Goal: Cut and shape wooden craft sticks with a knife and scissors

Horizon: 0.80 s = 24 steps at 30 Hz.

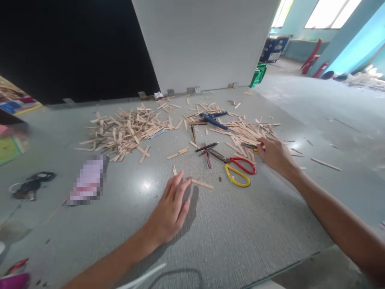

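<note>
My left hand (169, 212) hovers low over the grey table with fingers apart and nothing held. Close to its fingertips lie a flat wooden stick piece (202, 184) and a small pointed splinter (175, 170). Out to the right, my right hand (276, 155) has its thumb and fingers closed at the handle end of a small dark tool with yellow on the handle (249, 145); the hand hides part of it. Between the hands lie big scissors (221, 155) with one red and one yellow handle loop, a black pen (207, 147) and a dark red-striped pen (207, 156).
A heap of broken wooden sticks (126, 130) covers the back left, and more stick pieces (240, 130) lie at the back right around blue-handled pliers (212, 119). A blurred pinkish object (89, 178) and keys (30, 186) are at left. A white panel (204, 44) stands behind.
</note>
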Available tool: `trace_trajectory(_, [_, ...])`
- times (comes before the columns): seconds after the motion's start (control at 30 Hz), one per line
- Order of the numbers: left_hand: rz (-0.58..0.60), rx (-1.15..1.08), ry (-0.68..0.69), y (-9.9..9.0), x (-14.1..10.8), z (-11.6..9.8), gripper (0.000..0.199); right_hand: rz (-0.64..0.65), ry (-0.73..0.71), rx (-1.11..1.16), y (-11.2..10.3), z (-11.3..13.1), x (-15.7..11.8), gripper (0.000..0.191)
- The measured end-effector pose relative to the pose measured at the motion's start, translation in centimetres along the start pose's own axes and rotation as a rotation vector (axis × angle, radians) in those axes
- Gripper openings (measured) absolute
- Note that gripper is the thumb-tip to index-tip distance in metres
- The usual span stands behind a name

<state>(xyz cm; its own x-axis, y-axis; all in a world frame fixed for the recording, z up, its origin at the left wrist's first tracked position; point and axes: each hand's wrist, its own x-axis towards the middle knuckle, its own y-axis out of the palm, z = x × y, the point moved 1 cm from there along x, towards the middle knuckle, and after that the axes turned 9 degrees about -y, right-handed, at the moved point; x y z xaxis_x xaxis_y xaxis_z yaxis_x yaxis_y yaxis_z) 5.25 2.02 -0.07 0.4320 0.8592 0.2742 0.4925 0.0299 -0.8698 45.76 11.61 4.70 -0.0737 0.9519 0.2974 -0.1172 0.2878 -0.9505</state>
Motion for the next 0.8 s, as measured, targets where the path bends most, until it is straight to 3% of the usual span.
trace_trajectory(0.27, [-0.088,0.051,-0.093,1.1,-0.1,0.8,0.042,-0.095,-0.035,0.054,0.6,-0.6,-0.3,0.033])
trace_trajectory(0.5, [0.009,0.088,-0.094,0.8,0.0,0.8,0.045,-0.123,-0.065,0.072,1.1,-0.7,-0.3,0.029])
trace_trajectory(0.8, [0.105,0.02,0.041,0.5,0.2,0.7,0.049,-0.116,-0.09,0.058,1.2,-0.4,-0.5,0.035])
